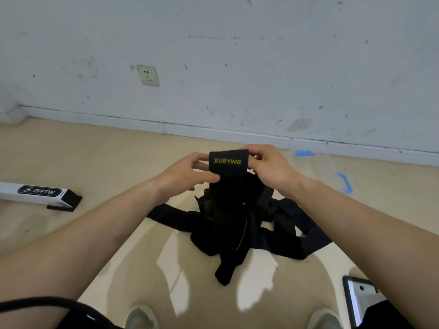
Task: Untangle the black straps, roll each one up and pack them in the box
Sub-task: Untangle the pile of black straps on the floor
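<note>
Two hands, left hand and right hand, pinch the labelled strap end in their fingers, its tail dropping to six o'clock into the tangle on the floor; I judge untangling underway, next drawing this strap free.

I see one black strap, yellow XUEYING lettering, pinched upright between left hand and right hand; other straps lie tangled on the floor below. White box lies left, flap open.

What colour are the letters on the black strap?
Yellow letters on the strap, seen in the head view.
</note>
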The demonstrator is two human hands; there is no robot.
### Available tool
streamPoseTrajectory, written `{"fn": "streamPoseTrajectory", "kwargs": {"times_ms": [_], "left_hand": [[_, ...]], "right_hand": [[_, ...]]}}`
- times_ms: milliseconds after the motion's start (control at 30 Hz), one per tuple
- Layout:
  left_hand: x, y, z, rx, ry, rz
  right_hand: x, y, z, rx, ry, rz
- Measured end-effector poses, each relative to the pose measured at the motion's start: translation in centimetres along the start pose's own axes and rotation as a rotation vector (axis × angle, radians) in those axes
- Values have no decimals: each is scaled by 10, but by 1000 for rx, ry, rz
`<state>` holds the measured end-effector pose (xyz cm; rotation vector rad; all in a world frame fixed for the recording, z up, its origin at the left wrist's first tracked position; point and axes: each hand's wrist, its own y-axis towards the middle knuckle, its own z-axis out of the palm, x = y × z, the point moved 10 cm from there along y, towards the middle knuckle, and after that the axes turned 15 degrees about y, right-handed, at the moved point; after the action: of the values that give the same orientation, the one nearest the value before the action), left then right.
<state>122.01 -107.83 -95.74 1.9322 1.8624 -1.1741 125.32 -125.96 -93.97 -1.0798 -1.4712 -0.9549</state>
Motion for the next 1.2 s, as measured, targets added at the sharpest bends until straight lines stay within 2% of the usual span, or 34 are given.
{"fn": "streamPoseTrajectory", "kwargs": {"times_ms": [100,333,400,467,500,567,633,733,833,933,1067,1200], "left_hand": [[-9,3,2,-46,-119,15],[-7,8,4,-156,-617,-71],[-10,7,3,-162,-683,-72],[-13,6,0,-166,-722,-76],[-14,6,-1,-163,-742,-77],[-16,6,-3,-142,-775,-66],[-19,5,-1,-105,-798,-42],[-23,5,2,-66,-777,-16],[-11,5,-5,-148,-648,-50],[0,4,-8,-246,-485,-96],[-2,-5,-10,-330,-506,-99],[-5,-19,3,-319,-510,-60]], "right_hand": [[0,-1,6,-24,23,0],[5,-2,17,-6,151,-19],[4,-3,12,-68,138,-8],[-10,-6,-1,-179,48,130],[-25,-11,-5,-201,24,272],[-55,-26,2,-133,56,566],[-69,-33,17,-54,243,667],[-61,-24,15,-122,423,500],[-59,-18,-7,-213,306,415],[-68,-22,-12,-176,121,457],[-80,-33,-13,-153,-67,501],[-89,-46,-14,-118,-166,540]]}}
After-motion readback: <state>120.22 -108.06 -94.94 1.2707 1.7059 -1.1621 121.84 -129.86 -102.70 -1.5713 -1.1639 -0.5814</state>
